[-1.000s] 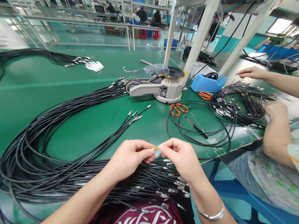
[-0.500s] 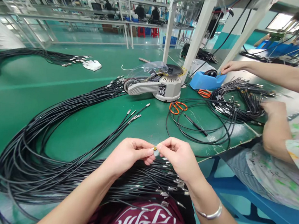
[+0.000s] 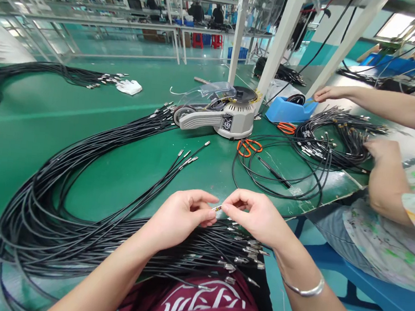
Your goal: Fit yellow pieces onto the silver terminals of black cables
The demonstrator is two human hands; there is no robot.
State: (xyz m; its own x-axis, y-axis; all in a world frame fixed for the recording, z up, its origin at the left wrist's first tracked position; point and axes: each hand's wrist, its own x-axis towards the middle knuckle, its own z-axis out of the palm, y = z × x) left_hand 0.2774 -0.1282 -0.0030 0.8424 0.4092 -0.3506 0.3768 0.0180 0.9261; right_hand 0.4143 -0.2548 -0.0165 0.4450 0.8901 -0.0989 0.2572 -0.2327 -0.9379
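A small metal cable connector (image 3: 217, 208) with a yellowish band bridges the fingertips of my two hands. My left hand (image 3: 183, 217) is closed at its near end, thumb against curled fingers, while the index finger is lifted off. My right hand (image 3: 255, 215) pinches the other end between thumb and index finger. Below both hands lies a thick bundle of black cables (image 3: 84, 246), looping left across the green table, its metal ends pointing right. A few separate cable ends (image 3: 188, 159) stick out above the bundle.
A grey tape dispenser (image 3: 235, 116) stands beyond my hands. Orange-handled scissors (image 3: 248, 147), a black pen (image 3: 274, 171) and looped cables lie right of it. A co-worker's hand (image 3: 329, 93) is at a blue tape holder (image 3: 288, 110). A white glove (image 3: 129, 87) lies back left.
My left index finger has lifted away from the connector, so more of it shows. My right hand has shifted slightly right. The co-worker's hands remain about the same.
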